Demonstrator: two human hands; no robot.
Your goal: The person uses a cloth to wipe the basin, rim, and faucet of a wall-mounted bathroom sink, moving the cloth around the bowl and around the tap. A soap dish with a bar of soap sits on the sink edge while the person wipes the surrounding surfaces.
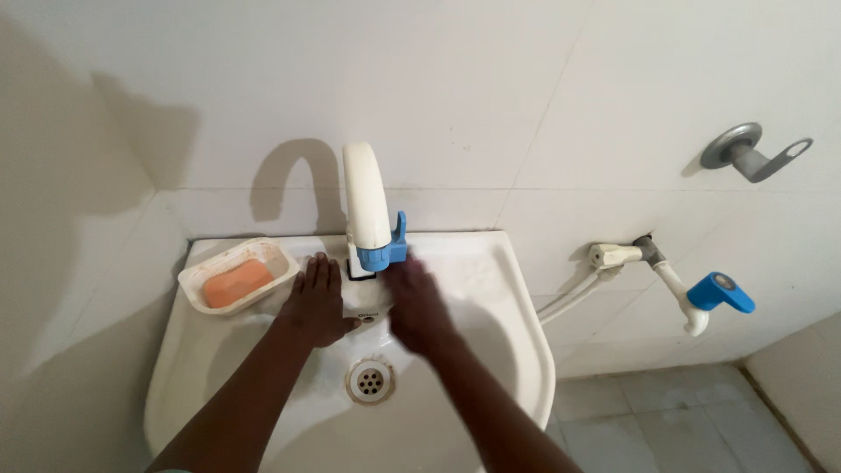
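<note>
Now both hands sit in sink (517,350) under tap (366,206): left hand (317,302) flat w/ fingers together, right hand (419,307) blurred so fingers can't tell, soap (236,282) in dish (279,259) at left

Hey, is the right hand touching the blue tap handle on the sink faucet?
Cannot tell. In the head view the right hand is motion-blurred, its fingertips just below the blue tap handle, so neither contact nor gap shows plainly.
</note>
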